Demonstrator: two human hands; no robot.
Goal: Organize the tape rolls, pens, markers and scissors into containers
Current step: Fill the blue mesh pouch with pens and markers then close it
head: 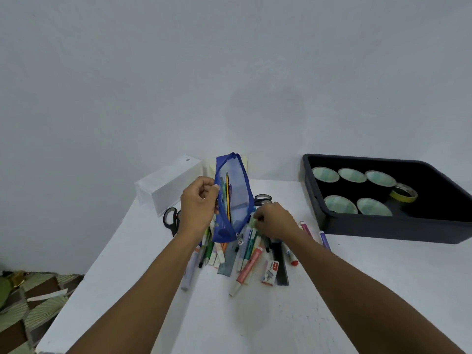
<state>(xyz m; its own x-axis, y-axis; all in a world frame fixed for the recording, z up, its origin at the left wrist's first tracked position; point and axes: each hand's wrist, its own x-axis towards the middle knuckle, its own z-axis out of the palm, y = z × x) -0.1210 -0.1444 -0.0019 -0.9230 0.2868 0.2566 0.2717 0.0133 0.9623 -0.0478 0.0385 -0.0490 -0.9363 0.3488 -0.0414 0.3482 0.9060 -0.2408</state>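
Observation:
My left hand (198, 201) pinches the open edge of a blue mesh pencil pouch (233, 198) and holds it upright; a yellow pencil and a few pens stand inside. My right hand (274, 221) is down on the pile of pens and markers (245, 256) and pinches a light green marker beside the pouch's lower end. One pair of black-handled scissors (170, 221) lies left of my left hand, another pair (263, 199) just behind my right hand. Several tape rolls sit in a black tray (383, 228) at the right, with a yellow roll (404, 192) among them.
A clear plastic box (168, 185) stands at the back left of the white table (255, 323). A small staples box (271, 273) and a dark ruler (281, 267) lie in the pile. The table's left edge drops to a patterned floor (30, 302).

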